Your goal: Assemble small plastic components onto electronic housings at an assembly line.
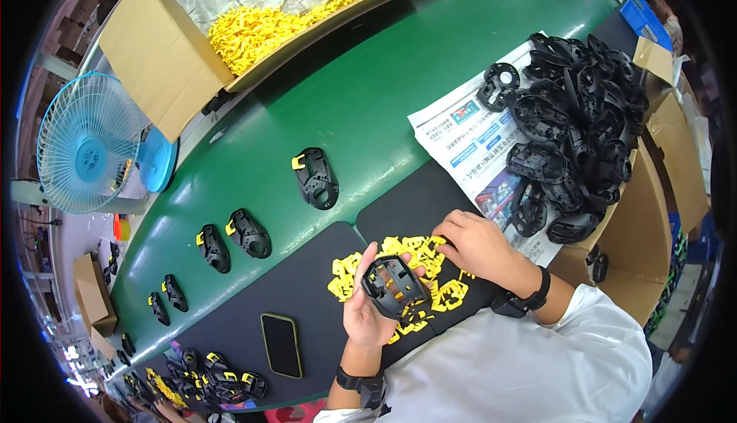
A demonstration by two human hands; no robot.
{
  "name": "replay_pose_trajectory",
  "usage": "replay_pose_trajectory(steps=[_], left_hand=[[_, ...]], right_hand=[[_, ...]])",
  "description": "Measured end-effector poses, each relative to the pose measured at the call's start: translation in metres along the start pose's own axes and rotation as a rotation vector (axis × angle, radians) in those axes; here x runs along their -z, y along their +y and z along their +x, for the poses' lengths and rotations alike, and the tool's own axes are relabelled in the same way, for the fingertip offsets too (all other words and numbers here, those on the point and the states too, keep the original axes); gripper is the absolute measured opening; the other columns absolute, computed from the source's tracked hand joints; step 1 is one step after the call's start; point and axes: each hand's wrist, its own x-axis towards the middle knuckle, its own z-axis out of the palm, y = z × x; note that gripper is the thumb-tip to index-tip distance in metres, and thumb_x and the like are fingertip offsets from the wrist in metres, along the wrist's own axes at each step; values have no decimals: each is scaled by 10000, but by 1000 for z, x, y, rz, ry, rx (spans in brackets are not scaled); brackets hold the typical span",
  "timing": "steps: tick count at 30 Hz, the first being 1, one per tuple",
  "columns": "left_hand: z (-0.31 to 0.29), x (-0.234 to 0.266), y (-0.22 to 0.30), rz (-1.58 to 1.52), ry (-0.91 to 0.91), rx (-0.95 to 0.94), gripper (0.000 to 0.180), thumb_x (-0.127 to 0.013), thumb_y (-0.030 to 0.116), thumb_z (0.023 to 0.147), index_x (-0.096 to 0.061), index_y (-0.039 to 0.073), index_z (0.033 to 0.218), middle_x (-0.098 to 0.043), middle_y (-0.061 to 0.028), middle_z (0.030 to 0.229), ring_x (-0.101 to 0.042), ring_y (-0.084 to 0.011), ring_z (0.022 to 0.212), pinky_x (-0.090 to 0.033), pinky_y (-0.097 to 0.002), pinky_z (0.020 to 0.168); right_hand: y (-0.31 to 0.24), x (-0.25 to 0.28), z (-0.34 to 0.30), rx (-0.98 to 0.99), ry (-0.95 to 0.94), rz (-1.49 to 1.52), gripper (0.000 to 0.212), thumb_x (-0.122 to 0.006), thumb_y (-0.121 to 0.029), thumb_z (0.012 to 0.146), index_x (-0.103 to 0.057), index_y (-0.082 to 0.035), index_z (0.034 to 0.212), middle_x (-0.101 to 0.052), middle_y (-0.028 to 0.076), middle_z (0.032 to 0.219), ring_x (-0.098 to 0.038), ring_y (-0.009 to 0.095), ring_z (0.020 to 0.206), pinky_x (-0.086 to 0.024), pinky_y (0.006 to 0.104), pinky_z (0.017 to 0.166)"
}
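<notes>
My left hand (364,317) is closed around a hollow black plastic shell (393,286), its open inner side turned up and the thumb along its edge. Just to the right, my right hand (477,248) reaches over a loose pile of small yellow plastic clips (421,254). Its thumb and fingertips are pinched together on a yellow clip at the pile's right edge. More yellow clips lie around and below the shell, on a black mat (322,269).
Black shells (576,123) are heaped on newspaper (461,139) at right, beside an open carton (637,246). Several shells with yellow clips, such as this shell (315,179), line the green belt (368,108). A phone (282,345) lies left; a box of yellow clips (165,47) and fan (90,154) stand beyond.
</notes>
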Motion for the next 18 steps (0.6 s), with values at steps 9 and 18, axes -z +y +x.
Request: replay_pose_trajectory(steps=[9,18], left_hand=[[-5,16,-8,404,40,-166,928,-840,327,749,-352,-62,1436,-469,-182,1387,-509,-276,1250,-412,-401,1051],[2,16,-14,659,48,-397,880,-874,270,702,-428,-65,1383,-495,-156,1318,-513,-254,1205,-394,-378,1044]], right_hand=[[-43,45,0,152,67,337,224,-739,-175,812,-662,-107,1011,-687,70,855,-681,201,731,-540,301,620],[-66,40,-5,432,152,325,303,-715,-130,824,-677,-76,1120,-677,32,959,-688,183,801,-570,289,669]])
